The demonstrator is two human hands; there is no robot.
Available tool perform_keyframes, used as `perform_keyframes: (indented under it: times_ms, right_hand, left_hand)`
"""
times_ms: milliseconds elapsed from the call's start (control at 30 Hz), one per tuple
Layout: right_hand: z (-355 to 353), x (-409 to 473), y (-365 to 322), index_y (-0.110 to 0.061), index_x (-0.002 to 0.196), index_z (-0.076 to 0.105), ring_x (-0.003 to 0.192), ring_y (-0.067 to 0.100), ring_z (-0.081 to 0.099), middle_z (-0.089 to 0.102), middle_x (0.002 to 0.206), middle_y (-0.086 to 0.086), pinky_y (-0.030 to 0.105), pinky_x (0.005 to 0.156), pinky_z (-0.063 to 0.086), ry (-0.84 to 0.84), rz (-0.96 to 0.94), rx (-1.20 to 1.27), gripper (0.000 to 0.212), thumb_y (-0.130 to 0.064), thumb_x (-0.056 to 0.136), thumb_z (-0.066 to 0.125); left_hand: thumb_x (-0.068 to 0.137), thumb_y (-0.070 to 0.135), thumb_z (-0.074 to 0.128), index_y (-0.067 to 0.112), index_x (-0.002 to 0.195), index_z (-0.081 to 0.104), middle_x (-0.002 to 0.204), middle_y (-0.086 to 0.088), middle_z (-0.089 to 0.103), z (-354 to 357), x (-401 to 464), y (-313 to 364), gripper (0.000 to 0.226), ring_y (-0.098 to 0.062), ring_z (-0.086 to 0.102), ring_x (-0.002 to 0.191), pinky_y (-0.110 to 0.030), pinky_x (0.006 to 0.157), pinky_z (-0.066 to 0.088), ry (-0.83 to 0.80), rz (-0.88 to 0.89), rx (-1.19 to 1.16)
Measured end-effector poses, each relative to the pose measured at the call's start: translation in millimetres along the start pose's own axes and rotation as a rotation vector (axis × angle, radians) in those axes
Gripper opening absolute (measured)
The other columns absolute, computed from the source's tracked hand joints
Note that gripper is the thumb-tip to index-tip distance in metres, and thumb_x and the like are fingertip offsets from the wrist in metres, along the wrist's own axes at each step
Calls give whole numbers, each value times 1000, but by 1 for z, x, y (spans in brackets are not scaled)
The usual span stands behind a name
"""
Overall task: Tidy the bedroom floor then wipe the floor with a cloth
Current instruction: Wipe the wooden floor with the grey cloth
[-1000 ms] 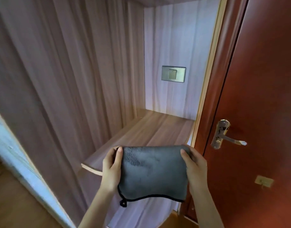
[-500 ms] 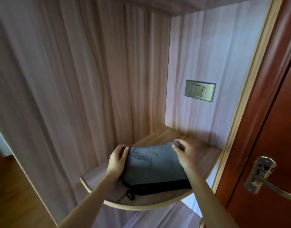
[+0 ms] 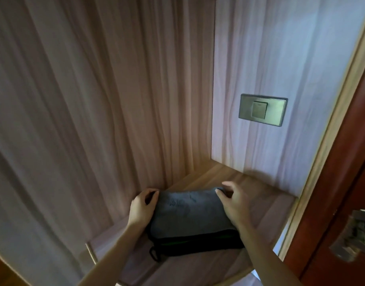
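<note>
Both hands, left (image 3: 141, 206) & right (image 3: 234, 203), grip folded grey cloth (image 3: 190, 215) on wood shelf (image 3: 266, 207); no legible writing.

— What is showing around the alcove?

— A wood-grain shelf (image 3: 260, 205) is running across the bottom, its curved front edge facing the camera. A side panel (image 3: 84, 120) in the same grain is rising on the left, and a paler back panel (image 3: 270, 48) is standing behind.

— Anything sitting on that back panel?

— A metallic switch plate (image 3: 263, 109) is sitting on it, well above the shelf.

— And on the right?

— A reddish-brown door (image 3: 347, 182) is standing there, its blurred metal door handle (image 3: 355, 234) sticking out at the frame's edge.
</note>
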State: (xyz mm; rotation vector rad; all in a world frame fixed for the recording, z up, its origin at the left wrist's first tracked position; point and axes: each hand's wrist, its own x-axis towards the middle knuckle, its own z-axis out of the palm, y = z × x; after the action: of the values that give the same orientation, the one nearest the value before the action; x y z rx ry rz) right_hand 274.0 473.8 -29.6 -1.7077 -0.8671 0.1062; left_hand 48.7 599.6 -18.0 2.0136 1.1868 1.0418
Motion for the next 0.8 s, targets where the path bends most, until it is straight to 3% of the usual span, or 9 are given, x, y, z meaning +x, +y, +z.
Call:
perform_keyframes:
  times_ms: [67,167,300,400,533,667,733,800]
  right_hand:
    - [0,-1,1,-11,102,66,89,12,58,64,92,-4,25,83,45,51,1,-16,26,-15,78,74]
    - [0,0,1,-12,93,67,88,17,58,65,91,2,31,81,47,119,-72,-88,22,-10,74,76]
    - [0,-2,-5,-14,75,68,78,18,56,64,80,0,26,65,39,74,-162,-236,8,-6,76,71]
    - [1,-5,-9,-10,73,70,77,24,59,63,82,5,27,62,35,21,-215,-397,13,-5,83,63]
    - [-1,-6,-20,-9,87,68,90,27,59,62,101,8,27,67,29,-115,-280,-698,21,-9,93,48]
    - [-8,-14,-25,-7,81,72,80,28,64,65,89,9,30,65,43,-200,-349,-796,23,-18,91,54]
    - [-14,-19,-25,-8,97,72,94,29,64,67,103,10,35,80,48,-262,-348,-809,42,-29,94,36]
    - [-20,-25,-26,-10,133,50,126,25,46,48,140,8,35,102,35,-370,-279,-869,49,-33,100,23]
  left_hand:
    - [87,10,63,17,98,70,93,11,67,-1,-2,0,15,-3,60,90,3,72,36,4,10,-39]
    - [80,2,66,20,98,71,96,15,67,-3,-4,1,26,-1,62,93,0,80,39,7,76,-32]
    - [75,-5,62,20,86,75,99,13,67,-4,-7,4,30,3,55,98,2,84,34,37,258,83]
    - [71,11,51,20,82,76,95,9,71,-1,-9,2,30,-1,55,99,-1,85,35,-34,314,153]
    - [69,34,33,19,86,77,98,4,73,-1,-14,3,50,-5,58,98,-16,86,43,-96,329,185]
    - [72,36,30,19,102,74,117,7,67,-5,-22,12,56,-11,59,111,-10,87,35,-178,254,237]
    - [74,43,24,19,114,67,125,6,62,-8,-26,12,63,-12,55,117,-14,92,36,-246,242,240]
    - [79,50,19,19,125,56,134,3,54,-9,-28,9,67,-14,48,125,-19,101,34,-332,249,265]
